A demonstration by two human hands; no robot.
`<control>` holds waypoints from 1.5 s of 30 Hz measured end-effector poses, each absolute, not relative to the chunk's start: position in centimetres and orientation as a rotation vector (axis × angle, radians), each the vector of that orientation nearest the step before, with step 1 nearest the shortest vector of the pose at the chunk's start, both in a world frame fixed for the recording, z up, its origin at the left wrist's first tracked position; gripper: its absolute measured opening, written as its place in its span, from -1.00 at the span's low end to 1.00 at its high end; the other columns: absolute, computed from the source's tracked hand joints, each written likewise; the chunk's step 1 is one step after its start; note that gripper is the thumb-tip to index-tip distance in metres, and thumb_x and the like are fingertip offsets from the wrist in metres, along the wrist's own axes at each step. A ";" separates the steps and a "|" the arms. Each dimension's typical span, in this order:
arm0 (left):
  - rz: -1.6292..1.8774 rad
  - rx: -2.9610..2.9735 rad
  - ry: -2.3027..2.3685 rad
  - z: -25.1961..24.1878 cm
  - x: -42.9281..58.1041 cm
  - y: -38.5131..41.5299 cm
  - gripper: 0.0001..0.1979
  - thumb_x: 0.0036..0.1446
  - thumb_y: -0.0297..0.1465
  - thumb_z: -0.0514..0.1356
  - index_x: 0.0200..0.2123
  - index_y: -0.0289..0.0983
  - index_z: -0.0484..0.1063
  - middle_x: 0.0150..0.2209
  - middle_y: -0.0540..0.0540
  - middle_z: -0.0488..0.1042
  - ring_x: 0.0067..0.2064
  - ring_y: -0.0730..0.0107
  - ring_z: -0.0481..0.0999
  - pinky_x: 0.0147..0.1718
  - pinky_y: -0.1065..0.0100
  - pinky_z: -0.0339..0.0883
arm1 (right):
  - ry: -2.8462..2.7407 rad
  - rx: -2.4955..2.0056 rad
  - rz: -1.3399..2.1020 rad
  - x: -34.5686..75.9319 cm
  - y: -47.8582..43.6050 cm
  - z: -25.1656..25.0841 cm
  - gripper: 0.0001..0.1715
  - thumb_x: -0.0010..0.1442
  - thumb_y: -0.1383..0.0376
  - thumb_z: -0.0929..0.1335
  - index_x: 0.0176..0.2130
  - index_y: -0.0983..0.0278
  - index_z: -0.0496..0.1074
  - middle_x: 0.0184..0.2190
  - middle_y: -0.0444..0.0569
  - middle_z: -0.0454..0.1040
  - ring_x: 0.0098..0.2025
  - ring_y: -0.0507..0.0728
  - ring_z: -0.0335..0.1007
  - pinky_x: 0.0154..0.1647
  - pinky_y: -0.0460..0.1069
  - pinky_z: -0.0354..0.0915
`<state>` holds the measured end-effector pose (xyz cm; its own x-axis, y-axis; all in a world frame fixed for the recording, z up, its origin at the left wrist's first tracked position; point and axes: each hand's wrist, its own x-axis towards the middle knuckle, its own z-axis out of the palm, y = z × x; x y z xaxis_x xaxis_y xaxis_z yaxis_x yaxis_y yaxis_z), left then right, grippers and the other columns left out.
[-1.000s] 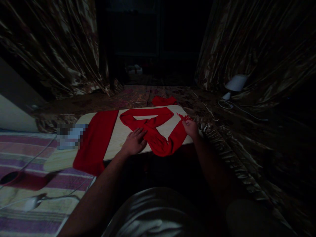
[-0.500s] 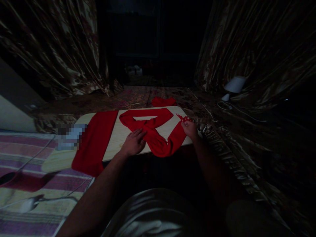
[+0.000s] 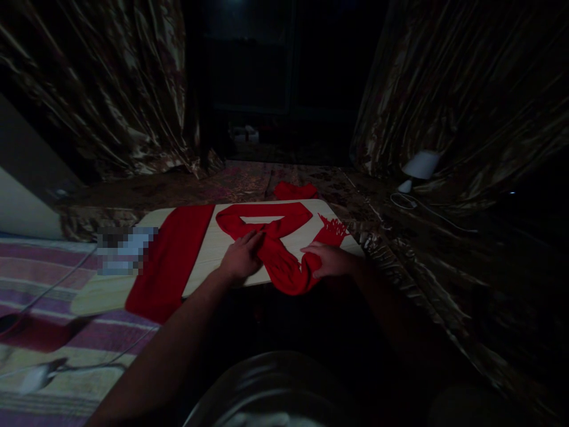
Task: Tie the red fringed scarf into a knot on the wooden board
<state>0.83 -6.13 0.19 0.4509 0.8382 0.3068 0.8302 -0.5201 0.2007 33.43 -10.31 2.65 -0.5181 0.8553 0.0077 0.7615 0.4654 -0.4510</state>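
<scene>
Over at the pale wooden table [image 3: 208,264], the right hand [image 3: 331,260] has just left the fringe [image 3: 334,225] and come down to the near bend of the red scarf [image 3: 278,252] — thumb and fingers closed round the band, so the fringe lies loose and the bend is being handled. The left hand [image 3: 242,256] stays at the crossing of the loop on the tabletop, fingers flat and nearly together. How tight the right hand's hold is I can't tell — its palm is hidden, and the forearm fades into darkness.
</scene>
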 end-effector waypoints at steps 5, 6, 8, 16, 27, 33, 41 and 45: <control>0.474 2.722 1.449 1.0 0.8 -3.3 -0.31 0.02 -0.37 0.18 0.28 -0.34 0.36 0.22 -0.31 0.45 0.17 -0.06 0.49 0.18 0.09 0.31 | -2.525 -1.639 0.681 32.8 -10.3 4.1 -0.59 -0.14 0.32 0.56 -0.21 0.24 0.55 -0.35 -0.11 0.57 -0.34 0.09 0.42 -0.39 -0.09 0.21; 0.448 2.723 1.435 1.2 0.8 -2.9 -0.38 0.03 -0.37 0.17 0.22 -0.30 0.42 0.15 -0.28 0.52 0.11 -0.04 0.54 0.13 0.10 0.36 | -2.533 -1.664 0.736 33.1 -10.0 4.6 -0.67 -0.14 0.35 0.55 -0.29 0.23 0.54 -0.42 -0.14 0.54 -0.39 0.07 0.39 -0.43 -0.09 0.16; 0.401 2.717 1.449 1.8 0.6 -2.3 -0.47 0.06 -0.33 0.16 0.15 -0.21 0.49 0.05 -0.23 0.59 0.03 -0.02 0.58 0.01 0.12 0.43 | -2.537 -1.715 0.804 33.9 -9.2 5.6 -0.74 -0.17 0.42 0.53 -0.40 0.22 0.50 -0.51 -0.18 0.49 -0.46 0.06 0.36 -0.45 -0.09 0.13; 0.224 2.794 1.480 3.4 0.9 -1.9 -0.41 0.10 -0.24 0.16 0.23 -0.16 0.41 0.03 -0.23 0.60 0.00 -0.07 0.60 -0.08 0.08 0.46 | -2.106 -1.948 -0.210 35.7 -6.7 8.3 -0.73 0.15 0.46 0.35 -0.15 0.26 0.53 -0.18 0.19 0.58 -0.17 0.29 0.49 -0.13 0.08 0.26; 0.255 2.723 1.635 3.0 1.8 -3.3 -0.61 0.17 -0.29 0.13 0.05 -0.23 0.51 -0.09 -0.25 0.61 -0.04 0.01 0.58 -0.11 0.19 0.43 | -2.248 -2.470 0.027 36.2 -6.7 6.1 -0.50 0.20 0.43 0.32 0.14 0.36 0.42 0.10 0.26 0.50 0.09 0.31 0.48 0.00 0.08 0.35; 0.193 2.771 1.575 3.5 2.2 -3.6 -0.34 0.20 -0.09 0.12 0.32 -0.18 0.33 0.12 -0.26 0.54 0.06 -0.12 0.52 0.00 0.07 0.38 | -2.523 -2.063 0.236 33.8 -7.4 6.5 -0.19 0.04 0.29 0.46 0.28 0.25 0.35 0.25 0.14 0.41 0.22 0.28 0.39 0.10 -0.01 0.32; 0.074 2.875 1.366 3.1 1.5 -3.6 -0.33 0.19 -0.11 0.13 0.35 -0.14 0.29 0.22 -0.20 0.46 0.22 -0.02 0.40 0.20 0.05 0.20 | -2.453 -2.057 0.192 30.4 -7.0 5.9 -0.55 0.13 0.18 0.43 -0.01 0.31 0.53 -0.02 0.20 0.59 -0.01 0.31 0.54 -0.12 0.01 0.34; 0.144 2.873 1.401 2.5 1.3 -3.4 -0.23 0.13 -0.14 0.20 0.39 -0.23 0.24 0.22 -0.31 0.44 0.18 -0.09 0.42 0.18 0.04 0.22 | -2.247 -2.041 -0.026 30.3 -6.9 5.7 -0.58 0.23 0.28 0.35 0.07 0.32 0.46 0.04 0.19 0.54 0.04 0.28 0.49 -0.02 0.04 0.31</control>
<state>1.29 -3.39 2.45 0.6129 0.7830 0.1063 0.7882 -0.6153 -0.0125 30.32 -6.92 5.70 -0.0927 0.9917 0.0896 0.9935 0.0981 -0.0584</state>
